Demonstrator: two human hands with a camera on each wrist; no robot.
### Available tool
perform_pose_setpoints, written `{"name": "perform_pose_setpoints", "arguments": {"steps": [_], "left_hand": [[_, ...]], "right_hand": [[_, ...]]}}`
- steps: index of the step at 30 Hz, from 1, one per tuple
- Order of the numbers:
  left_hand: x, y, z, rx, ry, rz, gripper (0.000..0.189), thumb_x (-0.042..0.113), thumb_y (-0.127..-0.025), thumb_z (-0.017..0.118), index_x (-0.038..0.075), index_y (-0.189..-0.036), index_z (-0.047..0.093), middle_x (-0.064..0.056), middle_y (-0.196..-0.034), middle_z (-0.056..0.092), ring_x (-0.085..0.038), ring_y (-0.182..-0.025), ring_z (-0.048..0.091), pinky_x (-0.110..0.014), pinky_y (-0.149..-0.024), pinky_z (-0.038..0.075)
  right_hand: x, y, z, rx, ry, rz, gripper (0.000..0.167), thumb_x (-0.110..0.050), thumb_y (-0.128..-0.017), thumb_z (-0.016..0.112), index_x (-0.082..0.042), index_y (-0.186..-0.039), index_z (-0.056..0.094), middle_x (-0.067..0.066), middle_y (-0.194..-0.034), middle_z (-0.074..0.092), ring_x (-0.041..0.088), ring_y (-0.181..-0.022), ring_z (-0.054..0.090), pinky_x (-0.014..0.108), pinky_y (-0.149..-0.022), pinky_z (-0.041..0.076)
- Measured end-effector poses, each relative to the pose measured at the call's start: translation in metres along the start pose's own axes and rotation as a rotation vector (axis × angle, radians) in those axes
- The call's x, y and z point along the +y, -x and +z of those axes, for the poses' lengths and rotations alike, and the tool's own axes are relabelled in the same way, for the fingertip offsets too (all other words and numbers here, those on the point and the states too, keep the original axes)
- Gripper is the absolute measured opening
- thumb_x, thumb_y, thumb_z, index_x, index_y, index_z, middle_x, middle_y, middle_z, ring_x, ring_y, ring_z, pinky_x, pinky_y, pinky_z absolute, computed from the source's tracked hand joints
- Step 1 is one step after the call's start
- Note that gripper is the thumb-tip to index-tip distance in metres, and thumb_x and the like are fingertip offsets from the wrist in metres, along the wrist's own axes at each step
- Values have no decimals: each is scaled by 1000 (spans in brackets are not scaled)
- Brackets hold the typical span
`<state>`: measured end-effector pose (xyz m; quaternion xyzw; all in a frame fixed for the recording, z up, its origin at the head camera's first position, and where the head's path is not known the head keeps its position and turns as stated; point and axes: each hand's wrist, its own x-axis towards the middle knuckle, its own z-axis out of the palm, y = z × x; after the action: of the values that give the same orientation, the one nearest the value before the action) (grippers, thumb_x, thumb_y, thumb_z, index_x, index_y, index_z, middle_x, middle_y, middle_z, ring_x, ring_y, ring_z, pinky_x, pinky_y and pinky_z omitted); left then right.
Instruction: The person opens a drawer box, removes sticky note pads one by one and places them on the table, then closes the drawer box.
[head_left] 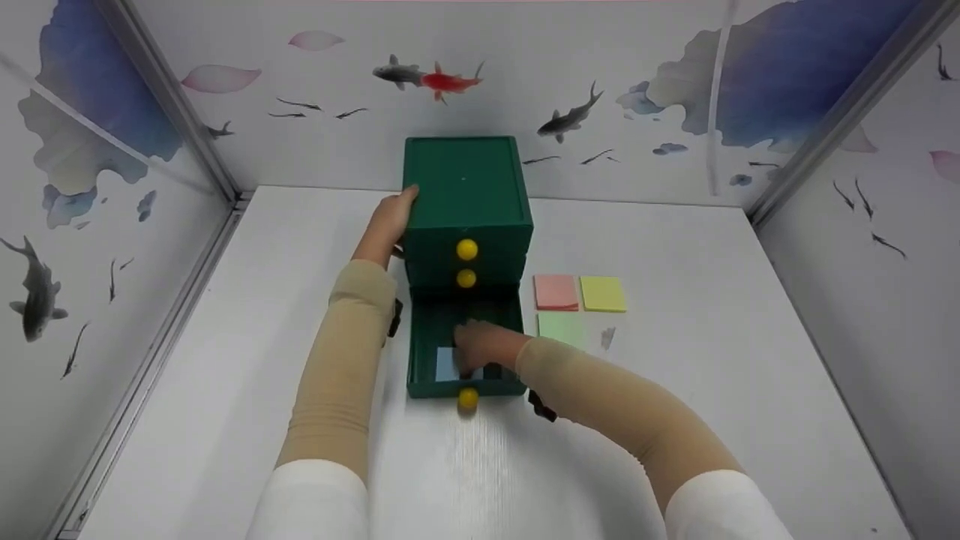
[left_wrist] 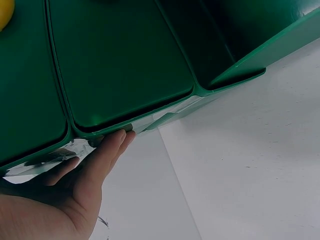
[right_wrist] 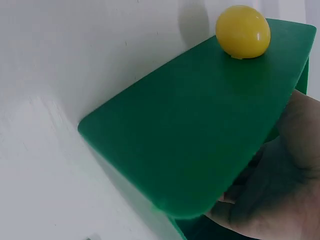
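Observation:
A green cabinet (head_left: 465,184) of three drawers stands at the back of the table, its bottom drawer (head_left: 429,322) pulled out. My left hand (head_left: 390,221) rests against the cabinet's left side; in the left wrist view its extended fingers (left_wrist: 107,155) touch that side wall. Inside the pulled-out drawer is my right hand (head_left: 491,346), reaching down beside a light blue square of paper (head_left: 447,364) and partly covering it. The drawer front (right_wrist: 185,130) hides most of the right fingertips in the right wrist view, so their hold on the paper cannot be made out.
Right of the drawer lie pink (head_left: 556,292), yellow (head_left: 602,293) and pale green (head_left: 559,328) square note pads, near a small greyish scrap (head_left: 607,337). Yellow round knobs (head_left: 467,249) mark the drawer fronts. Walls with painted fish (head_left: 450,81) enclose the white table (head_left: 300,225).

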<state>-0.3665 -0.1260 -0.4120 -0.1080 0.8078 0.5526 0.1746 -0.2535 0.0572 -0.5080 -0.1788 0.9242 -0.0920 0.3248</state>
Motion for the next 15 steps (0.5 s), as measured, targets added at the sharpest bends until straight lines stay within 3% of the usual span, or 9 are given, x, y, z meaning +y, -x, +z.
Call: {"name": "perform_pose_setpoints", "arguments": {"steps": [8,15], "left_hand": [[1,2,1,7,15,6,74,58,-99,30,6,-151,31,-21,-135,47,-37,-110,56,-51,-85,51],[-1,2,1,9,13,7,74,58,-99,30,6,-151,31,-21,-136,47,-37,-110,56,-51,-86,50]], "right_hand": [[0,-2,2,7,-30,23,37,-24,-88,74,-13,-119,57,8,-117,53,24,-89,55,39,-78,54],[-2,3,-1,-22,-106,36,35,-22,-87,74,-16,-115,54,4,-98,59,25,-85,59,38,-74,54]]}}
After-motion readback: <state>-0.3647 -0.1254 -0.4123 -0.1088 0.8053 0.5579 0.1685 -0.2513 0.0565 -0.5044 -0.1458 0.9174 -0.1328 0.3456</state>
